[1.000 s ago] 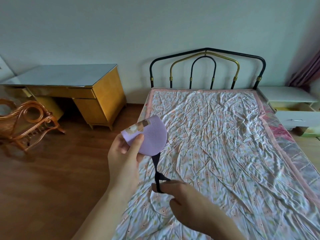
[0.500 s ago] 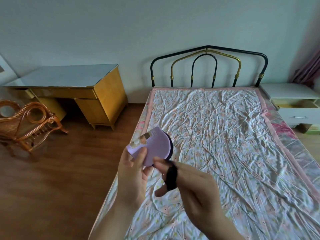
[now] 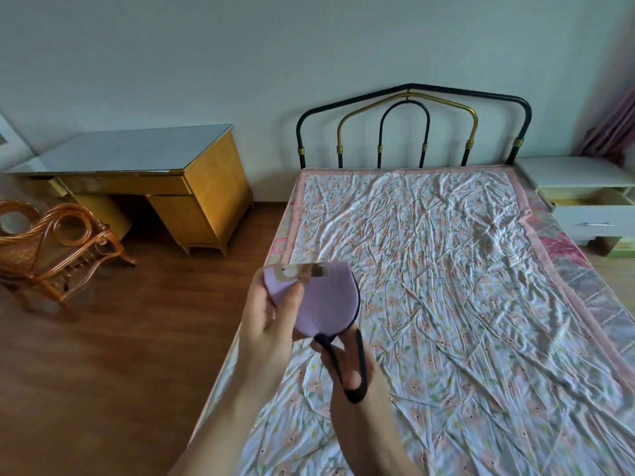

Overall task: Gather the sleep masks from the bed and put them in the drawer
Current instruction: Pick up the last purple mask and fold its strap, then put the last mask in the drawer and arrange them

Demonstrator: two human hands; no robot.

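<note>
Listing what I see from the head camera, largest first.

Bed [image 3: 446, 286]: takes up the right and centre of my view, under a crumpled floral sheet with a pink border; a black and brass metal headboard [image 3: 412, 128] stands against the wall.

Floor [image 3: 103, 355]: brown wood, left of the bed.

Desk [image 3: 154, 180]: yellow wood with a glassy grey top, against the wall at left, well apart from the bed.

Chair [image 3: 51, 245]: rattan, at the left edge, in front of the desk.

Nightstand [image 3: 577, 176]: white, just beside the head of the bed at right. Its top drawer [image 3: 598, 214] is pulled open; I cannot make out what lies inside.

Curtain [image 3: 615, 132]: pinkish, at the right edge above the nightstand.

Left hand [image 3: 271, 324]: raised over the near left edge of the bed, closed around the mask, thumb pressed on its front.

Right hand [image 3: 350, 369]: just below the left, fingers curled, with the black strap [image 3: 357, 393] looped over them.

Mask [image 3: 323, 300]: lilac, folded to a half-round, with a small printed label on its top edge; held in the air above the bed, none of it touching the sheet. The strap hangs from its lower end.
</note>
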